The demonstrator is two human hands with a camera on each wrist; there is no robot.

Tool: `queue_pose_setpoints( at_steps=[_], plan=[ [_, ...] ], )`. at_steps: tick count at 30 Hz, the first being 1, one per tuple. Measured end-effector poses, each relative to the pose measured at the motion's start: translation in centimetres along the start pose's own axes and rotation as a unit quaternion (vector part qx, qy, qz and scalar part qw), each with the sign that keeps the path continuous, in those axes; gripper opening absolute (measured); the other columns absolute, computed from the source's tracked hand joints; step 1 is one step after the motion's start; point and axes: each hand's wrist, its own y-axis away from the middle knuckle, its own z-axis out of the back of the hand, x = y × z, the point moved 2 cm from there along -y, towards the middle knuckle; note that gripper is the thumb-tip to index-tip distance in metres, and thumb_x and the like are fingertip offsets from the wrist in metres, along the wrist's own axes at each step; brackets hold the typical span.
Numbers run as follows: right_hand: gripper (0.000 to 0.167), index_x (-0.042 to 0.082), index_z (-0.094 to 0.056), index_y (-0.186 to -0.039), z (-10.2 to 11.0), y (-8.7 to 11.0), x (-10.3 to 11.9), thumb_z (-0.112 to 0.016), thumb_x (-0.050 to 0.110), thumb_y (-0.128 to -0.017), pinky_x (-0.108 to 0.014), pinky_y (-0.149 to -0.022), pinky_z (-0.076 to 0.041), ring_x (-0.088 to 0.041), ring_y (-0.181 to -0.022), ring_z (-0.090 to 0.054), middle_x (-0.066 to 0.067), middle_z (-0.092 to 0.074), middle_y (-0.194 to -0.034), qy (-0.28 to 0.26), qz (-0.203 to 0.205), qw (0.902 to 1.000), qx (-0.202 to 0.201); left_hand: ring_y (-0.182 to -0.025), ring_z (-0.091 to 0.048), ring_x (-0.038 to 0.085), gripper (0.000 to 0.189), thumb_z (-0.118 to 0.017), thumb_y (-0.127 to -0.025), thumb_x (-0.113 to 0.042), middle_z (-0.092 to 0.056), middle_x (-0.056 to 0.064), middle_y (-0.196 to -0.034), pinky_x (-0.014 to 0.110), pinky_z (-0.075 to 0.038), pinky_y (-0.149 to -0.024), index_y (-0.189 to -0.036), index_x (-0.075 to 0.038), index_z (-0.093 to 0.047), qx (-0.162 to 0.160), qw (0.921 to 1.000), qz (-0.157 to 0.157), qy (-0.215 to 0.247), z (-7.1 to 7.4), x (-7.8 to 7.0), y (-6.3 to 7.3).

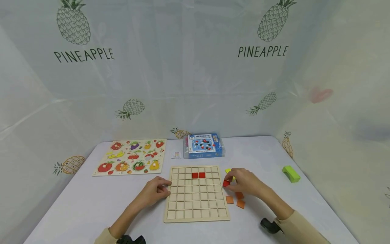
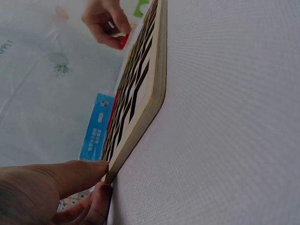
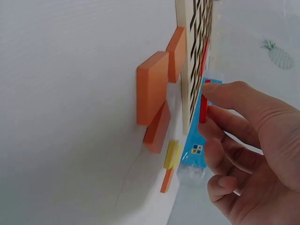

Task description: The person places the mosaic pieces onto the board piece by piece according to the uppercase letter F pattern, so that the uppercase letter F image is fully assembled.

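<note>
Head view shows a wooden grid board (image 1: 196,196) lying flat in the middle of a white table (image 1: 76,210), with two red tiles (image 1: 195,175) set side by side in neighbouring cells near its far edge. At the board's left edge is the left hand (image 1: 154,190); the left wrist view shows its thumb on top of the rim and its fingers at the side and below, pinching the edge. The right hand (image 1: 243,182) is just beyond the board's right edge, pinching one red piece (image 1: 226,183) between thumb and fingers, its other fingers curled, as the right wrist view shows. Near that hand lie several orange tiles (image 1: 230,200) and something yellow (image 1: 228,170), partly hidden by the hand in the head view. Farther right on the table sits a green block (image 1: 290,174). Behind the grid board stands a blue box (image 1: 204,155), and to its left lies a fruit puzzle (image 1: 129,157)
</note>
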Motion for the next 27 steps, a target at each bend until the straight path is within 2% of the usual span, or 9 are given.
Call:
queue_pose_setpoints(
  at_steps=[4,9,16,21,27],
  plan=[
    [0.02,0.02,-0.076,-0.096,-0.2,-0.8,0.7,-0.081,0.026,-0.079,-0.02,-0.063,-0.044,-0.012,-0.078,-0.055,0.008,-0.064,-0.086,-0.007,0.011,0.9999,0.001,-0.08,-0.059,0.006,0.034,-0.076,-0.085,-0.013,-0.062,0.01,-0.104,0.017,-0.05,-0.067,-0.116,-0.002,-0.069,0.0,1.0,-0.001,-0.001,0.0,0.0,0.0],
    [0.018,0.02,-0.075,-0.097,-0.4,-2.1,1.9,-0.08,0.025,-0.08,-0.024,-0.067,-0.046,-0.016,-0.083,-0.058,0.007,-0.065,-0.088,-0.015,0.025,0.9996,0.005,-0.08,-0.059,0.006,0.034,-0.075,-0.085,-0.013,-0.062,0.01,-0.104,0.017,-0.05,-0.068,-0.116,-0.002,-0.069,0.001,1.0,-0.001,0.002,0.1,-0.1,-0.1],
    [0.02,0.017,-0.075,-0.098,-0.6,-4.3,3.6,-0.08,0.025,-0.081,-0.023,-0.065,-0.047,-0.016,-0.081,-0.061,0.004,-0.067,-0.088,-0.016,0.061,0.998,0.01,-0.08,-0.059,0.005,0.034,-0.075,-0.086,-0.013,-0.062,0.01,-0.104,0.017,-0.05,-0.068,-0.117,-0.002,-0.069,0.003,1.0,-0.009,0.002,0.3,0.1,-0.2],
    [0.02,0.014,-0.075,-0.098,-0.8,-5.9,4.9,-0.08,0.023,-0.081,-0.027,-0.067,-0.048,-0.018,-0.083,-0.061,0.001,-0.068,-0.089,-0.016,0.078,0.9967,0.013,-0.078,-0.058,0.003,0.033,-0.074,-0.086,-0.012,-0.062,0.01,-0.103,0.018,-0.05,-0.067,-0.117,-0.002,-0.069,-0.002,0.9999,-0.011,0.005,0.1,0.4,-0.1],
    [0.02,0.012,-0.074,-0.1,-1.3,-7.2,6.1,-0.079,0.021,-0.082,-0.028,-0.07,-0.049,-0.02,-0.086,-0.063,0.0,-0.07,-0.092,-0.034,0.085,0.9952,0.033,-0.078,-0.058,0.004,0.033,-0.074,-0.085,-0.011,-0.062,0.01,-0.103,0.018,-0.05,-0.067,-0.116,-0.001,-0.069,-0.002,1.0,-0.004,0.006,-0.1,0.3,0.1]
  ],
)
